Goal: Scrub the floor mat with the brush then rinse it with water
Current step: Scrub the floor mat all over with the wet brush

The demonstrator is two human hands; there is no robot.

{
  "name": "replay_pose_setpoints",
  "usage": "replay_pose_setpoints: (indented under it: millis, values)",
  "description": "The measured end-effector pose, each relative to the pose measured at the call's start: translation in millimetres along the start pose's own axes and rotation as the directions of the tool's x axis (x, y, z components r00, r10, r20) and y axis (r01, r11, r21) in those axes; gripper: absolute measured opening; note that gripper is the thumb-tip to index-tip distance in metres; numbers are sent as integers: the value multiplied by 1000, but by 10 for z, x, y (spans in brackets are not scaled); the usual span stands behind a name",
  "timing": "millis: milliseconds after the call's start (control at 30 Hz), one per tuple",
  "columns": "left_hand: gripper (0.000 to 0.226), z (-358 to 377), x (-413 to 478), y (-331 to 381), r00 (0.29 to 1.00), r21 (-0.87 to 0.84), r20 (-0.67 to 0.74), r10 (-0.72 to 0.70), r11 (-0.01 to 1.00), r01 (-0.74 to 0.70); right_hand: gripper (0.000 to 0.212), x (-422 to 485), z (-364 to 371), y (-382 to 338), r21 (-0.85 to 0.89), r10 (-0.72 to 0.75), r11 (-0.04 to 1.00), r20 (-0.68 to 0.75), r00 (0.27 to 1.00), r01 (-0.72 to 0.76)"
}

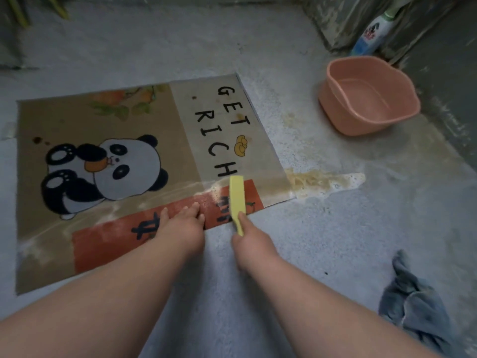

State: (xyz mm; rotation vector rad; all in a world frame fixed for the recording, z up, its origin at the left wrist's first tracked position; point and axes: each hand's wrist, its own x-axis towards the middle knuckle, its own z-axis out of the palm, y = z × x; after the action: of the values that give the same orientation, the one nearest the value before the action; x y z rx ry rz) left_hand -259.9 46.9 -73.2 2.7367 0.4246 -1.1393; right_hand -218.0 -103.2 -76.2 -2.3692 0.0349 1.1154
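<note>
A person kneels over a floor mat (129,120) spread on wet concrete (296,254), its print showing a panda and the words "GET RICH" above a red band of black characters. The left hand (184,223) presses flat, fingers straight, on the mat's near edge. Just right of it, the right hand (251,237) grips a yellow brush (237,197) laid across the mat's near right corner. Brownish suds (322,182) pool right of that corner. A pink basin (333,109) sits far right, a bottle (374,34) behind it, its label too blurred to read. A grey cloth (410,306) lies near right.
</note>
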Motion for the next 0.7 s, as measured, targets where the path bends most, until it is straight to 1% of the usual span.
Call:
replay_pose_setpoints:
  millis: [33,67,100,167,200,233,267,300,367,400,433,467,533,567,600,633,700]
  values:
    - [59,-14,-10,-9,1000,3,8,7,1000,-7,57,75,-113,62,-31,-3,1000,-32,999,2]
    - [59,-18,-17,-18,1000,5,8,14,1000,-14,57,165,-290,137,-47,21,999,-82,996,-25]
    - [60,-10,-17,-30,1000,6,4,16,1000,-16,57,243,-488,202,-26,73,997,-144,987,-78]
    - [65,27,-12,-43,1000,6,2,13,1000,-13,58,346,-753,304,82,201,979,-238,950,-187]
    - [66,42,-5,-42,1000,5,2,15,1000,-15,58,338,-750,291,125,238,969,-250,939,-213]
    - [66,54,-3,-43,1000,1,0,14,1000,-14,58,287,-642,203,131,227,971,-229,946,-201]
    - [65,59,3,-32,1000,-9,-3,12,1000,-12,58,222,-470,98,116,184,979,-176,967,-165]
    - [64,56,4,-15,1000,-16,-5,8,1000,-9,58,141,-269,12,93,129,988,-105,986,-120]
    - [64,24,-9,12,1000,-4,-6,2,1000,-2,58,-18,34,-77,51,34,998,18,999,-35]
    - [65,4,-20,11,1000,4,-1,-1,1000,1,58,-19,40,-49,13,3,1000,30,1000,-3]
    - [66,-16,-29,-3,1000,15,11,2,1000,-2,58,52,-42,8,-15,-9,1000,6,1000,9]
    - [66,-29,-34,-15,1000,23,19,5,1000,-5,58,152,-207,88,-13,10,1000,-41,999,-11]
    - [67,-12,-4,-45,1000,25,17,2,1000,-3,59,307,-583,204,47,118,993,-161,980,-112]
    - [67,8,6,-43,1000,23,12,4,1000,-4,60,345,-691,243,80,181,983,-203,962,-168]
    - [66,17,14,-38,1000,23,7,8,1000,-8,60,350,-704,240,103,221,974,-215,951,-203]
    - [65,36,8,-28,1000,20,8,9,1000,-9,59,289,-594,164,92,211,976,-195,958,-196]
    - [64,36,-2,-11,1000,20,13,9,1000,-10,58,97,-197,-29,35,103,994,-74,992,-100]
